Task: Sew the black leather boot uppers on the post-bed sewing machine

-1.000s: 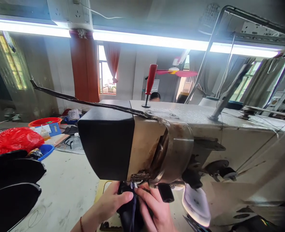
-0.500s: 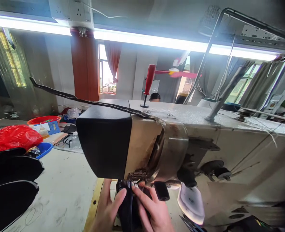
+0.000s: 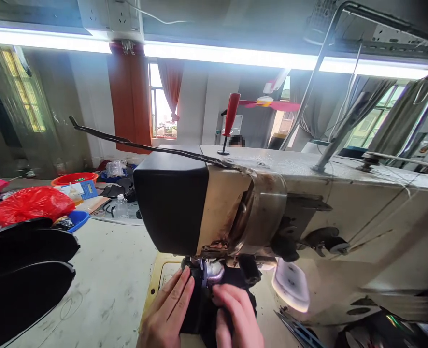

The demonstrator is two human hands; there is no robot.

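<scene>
Under the head of a sewing machine (image 3: 170,208) lies a piece of black fabric (image 3: 192,314), its far end beneath the presser foot (image 3: 204,273). My left hand (image 3: 168,309) rests flat on the fabric's left side, fingers stretched forward and close together, tips just short of the foot. On the right side, my right hand (image 3: 237,314) has its fingers bent round the fabric near the metal guide (image 3: 214,271). Its thumb is low and partly hidden. The needle point cannot be made out.
Black curved pieces (image 3: 25,285) are stacked at the left. Beyond them are a red plastic bag (image 3: 36,205), a blue basin (image 3: 78,220) and a clear bottle (image 3: 121,207). Scissors (image 3: 297,331) lie at right, near a lit lamp (image 3: 291,285). A red screwdriver (image 3: 231,116) stands atop the machine.
My left hand has gone from thumb and fingers around the fabric to lying flat on it. My right hand has drawn back from the foot, fingers more bent. The view has shifted slightly.
</scene>
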